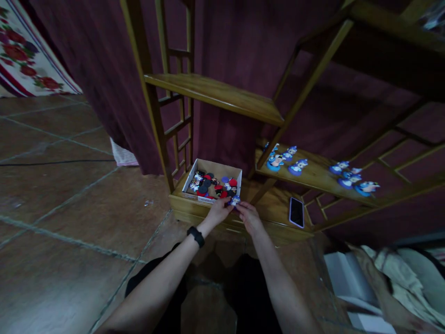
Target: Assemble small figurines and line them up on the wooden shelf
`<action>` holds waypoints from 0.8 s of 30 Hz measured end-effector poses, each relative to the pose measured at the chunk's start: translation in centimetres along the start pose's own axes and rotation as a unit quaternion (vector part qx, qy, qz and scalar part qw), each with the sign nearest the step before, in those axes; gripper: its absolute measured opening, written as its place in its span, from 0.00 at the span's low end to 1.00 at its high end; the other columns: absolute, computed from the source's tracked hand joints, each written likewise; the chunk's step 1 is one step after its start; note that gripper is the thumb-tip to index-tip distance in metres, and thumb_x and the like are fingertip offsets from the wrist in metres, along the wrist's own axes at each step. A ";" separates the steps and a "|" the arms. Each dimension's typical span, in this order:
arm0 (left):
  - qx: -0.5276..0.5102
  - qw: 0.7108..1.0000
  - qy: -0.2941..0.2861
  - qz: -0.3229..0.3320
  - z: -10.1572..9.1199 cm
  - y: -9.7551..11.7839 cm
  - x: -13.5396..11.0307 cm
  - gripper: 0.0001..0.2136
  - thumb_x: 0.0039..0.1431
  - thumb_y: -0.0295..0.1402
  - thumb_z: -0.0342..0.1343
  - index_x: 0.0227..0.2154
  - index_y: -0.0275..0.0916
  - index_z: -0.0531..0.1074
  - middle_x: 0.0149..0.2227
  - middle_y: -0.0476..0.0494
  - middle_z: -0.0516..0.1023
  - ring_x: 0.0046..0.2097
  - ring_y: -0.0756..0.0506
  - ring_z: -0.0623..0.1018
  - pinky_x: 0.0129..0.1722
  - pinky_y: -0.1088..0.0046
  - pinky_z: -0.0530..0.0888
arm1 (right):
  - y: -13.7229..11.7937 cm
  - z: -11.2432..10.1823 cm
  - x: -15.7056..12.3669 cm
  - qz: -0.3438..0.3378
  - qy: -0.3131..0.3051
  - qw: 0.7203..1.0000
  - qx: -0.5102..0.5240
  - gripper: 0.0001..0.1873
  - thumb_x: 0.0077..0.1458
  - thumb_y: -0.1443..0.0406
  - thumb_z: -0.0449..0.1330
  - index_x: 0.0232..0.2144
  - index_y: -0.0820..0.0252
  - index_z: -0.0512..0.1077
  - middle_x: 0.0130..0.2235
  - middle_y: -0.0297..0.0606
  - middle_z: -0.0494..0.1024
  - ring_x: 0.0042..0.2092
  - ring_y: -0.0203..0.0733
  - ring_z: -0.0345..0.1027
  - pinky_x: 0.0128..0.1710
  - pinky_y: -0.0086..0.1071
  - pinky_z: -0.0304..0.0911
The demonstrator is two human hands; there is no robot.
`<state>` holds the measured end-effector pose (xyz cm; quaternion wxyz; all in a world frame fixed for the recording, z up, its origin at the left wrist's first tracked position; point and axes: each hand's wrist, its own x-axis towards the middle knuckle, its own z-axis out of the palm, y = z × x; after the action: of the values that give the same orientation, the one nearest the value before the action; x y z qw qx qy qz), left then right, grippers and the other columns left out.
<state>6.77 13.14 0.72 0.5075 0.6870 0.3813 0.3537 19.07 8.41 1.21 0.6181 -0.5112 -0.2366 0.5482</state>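
Between my two hands is a small purple-and-white figurine (pixel 235 200), held in front of the box's right front corner. My left hand (pixel 219 210) has its fingers closed on the figurine's left side, and a black band circles that wrist. From the right, my right hand (pixel 250 216) pinches the same figurine. Just behind them a white cardboard box (pixel 219 166) holds several small figurines with red, black and purple bases, some lying on their sides. On the raised shelf to the right stand several blue and purple figurines (pixel 298 167) in two groups.
The wooden shelf unit (pixel 215 95) has uprights and a higher board above the box. A phone (pixel 296 212) lies on the lower shelf at right. White boxes (pixel 351 278) and cloth (pixel 399 273) sit on the floor at lower right. A dark curtain (pixel 229 46) hangs behind.
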 end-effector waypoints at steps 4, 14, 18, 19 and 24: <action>-0.204 0.972 -0.036 -0.108 1.0 -0.1 -0.8 0.07 0.47 0.31 0.57 0.29 0.34 0.74 0.27 0.46 0.75 0.28 0.50 0.73 0.28 0.77 0.69 | 0.1 -1.3 -2.4 -0.008 0.003 1.000 0.022 0.13 0.32 0.64 0.68 0.25 0.61 0.72 0.29 0.34 0.77 0.32 0.36 0.70 0.39 0.34 0.66; -0.261 0.946 -0.049 -0.186 1.6 1.7 -5.2 0.11 0.39 0.31 0.65 0.29 0.33 0.76 0.28 0.43 0.78 0.28 0.50 0.75 0.30 0.74 0.72 | 2.3 -3.0 -6.7 -0.004 -0.004 0.996 0.085 0.13 0.34 0.63 0.69 0.25 0.61 0.73 0.32 0.35 0.77 0.33 0.37 0.72 0.37 0.32 0.68; -0.262 0.946 -0.030 -0.189 1.4 2.3 -7.6 0.12 0.42 0.33 0.64 0.30 0.33 0.75 0.29 0.41 0.78 0.27 0.49 0.76 0.30 0.74 0.73 | 2.7 -2.9 -8.2 0.001 -0.036 0.996 0.087 0.15 0.34 0.62 0.69 0.27 0.62 0.73 0.33 0.38 0.78 0.34 0.39 0.72 0.37 0.32 0.68; -0.265 0.945 -0.024 -0.191 1.4 2.2 -8.2 0.11 0.42 0.33 0.64 0.30 0.33 0.75 0.28 0.41 0.78 0.27 0.49 0.76 0.30 0.74 0.73 | 2.9 -2.7 -8.5 0.003 -0.039 0.995 0.087 0.15 0.34 0.62 0.69 0.27 0.62 0.73 0.33 0.38 0.78 0.34 0.39 0.72 0.37 0.33 0.68; -0.291 0.935 0.046 -0.199 2.2 1.3 -10.6 0.09 0.43 0.31 0.63 0.28 0.32 0.75 0.26 0.42 0.77 0.24 0.52 0.75 0.26 0.77 0.72 | 3.6 -2.3 -9.5 0.006 -0.040 0.998 0.044 0.16 0.33 0.60 0.69 0.25 0.63 0.73 0.31 0.39 0.78 0.33 0.40 0.72 0.36 0.35 0.69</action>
<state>4.08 2.61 0.36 0.7270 0.4022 0.4139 0.3720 16.71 -1.59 -0.33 0.6270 -0.4626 -0.2332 0.5818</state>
